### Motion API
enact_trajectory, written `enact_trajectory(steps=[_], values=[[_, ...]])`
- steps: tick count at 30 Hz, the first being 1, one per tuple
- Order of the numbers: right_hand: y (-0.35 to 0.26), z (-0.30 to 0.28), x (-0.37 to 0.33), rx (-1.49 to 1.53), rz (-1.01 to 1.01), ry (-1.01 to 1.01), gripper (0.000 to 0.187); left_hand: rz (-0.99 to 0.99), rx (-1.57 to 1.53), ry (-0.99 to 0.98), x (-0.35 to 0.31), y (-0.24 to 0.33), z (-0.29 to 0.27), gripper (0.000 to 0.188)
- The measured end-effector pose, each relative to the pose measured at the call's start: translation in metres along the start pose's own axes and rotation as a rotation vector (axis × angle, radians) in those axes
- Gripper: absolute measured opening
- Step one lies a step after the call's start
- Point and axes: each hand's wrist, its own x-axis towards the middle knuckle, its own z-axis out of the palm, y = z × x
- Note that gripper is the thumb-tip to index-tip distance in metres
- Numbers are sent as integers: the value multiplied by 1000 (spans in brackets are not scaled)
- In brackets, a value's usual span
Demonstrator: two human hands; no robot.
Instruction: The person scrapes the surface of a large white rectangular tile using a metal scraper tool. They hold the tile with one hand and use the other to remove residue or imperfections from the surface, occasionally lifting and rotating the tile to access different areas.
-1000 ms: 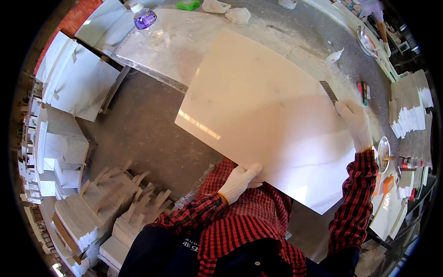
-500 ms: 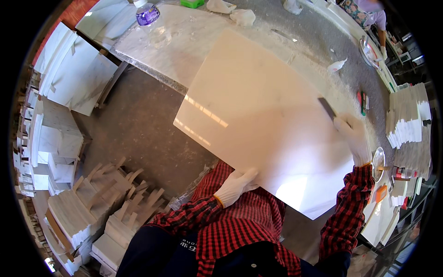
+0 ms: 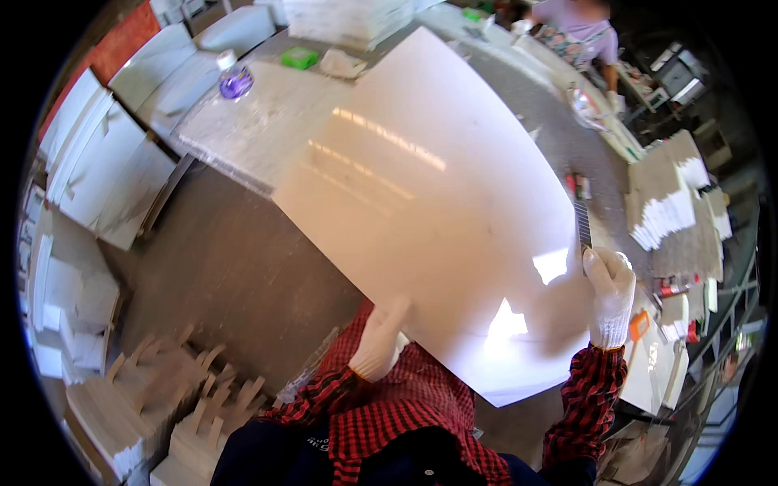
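A large glossy white slab, like polished stone or tile, fills the middle of the view, tilted, with bright reflections on its face. My left hand, in a white knit glove, grips its near left edge; the fingertips are blurred. At the slab's right edge my right hand, gloved as well, is closed around a narrow dark flat strip tool. This tool stands along the edge, and its kind is not clear. Both sleeves are red-and-black checked.
Beyond the slab lies a worktable with a purple-labelled bottle and a green box. Stacked pale slabs stand at left and right. Banded stacks sit at lower left. Another person is at far right.
The slab has tilted up and its reflections have shifted. My right hand has moved down along the right edge with the strip tool. The view has swung, showing more of the far side.
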Motion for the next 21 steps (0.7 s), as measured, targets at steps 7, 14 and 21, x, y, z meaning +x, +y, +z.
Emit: enact_trajectory(steps=[7,14,21], values=[[-23,-53,-53,333,-167,385,23,308,384,-65,32,83,88,31],[1,-38,-85,780,-261,608,15,785,531,-162,63,154,178,32],[12,60,-121,1184,43,653,17,897,1038,-186,75,229,230,34]])
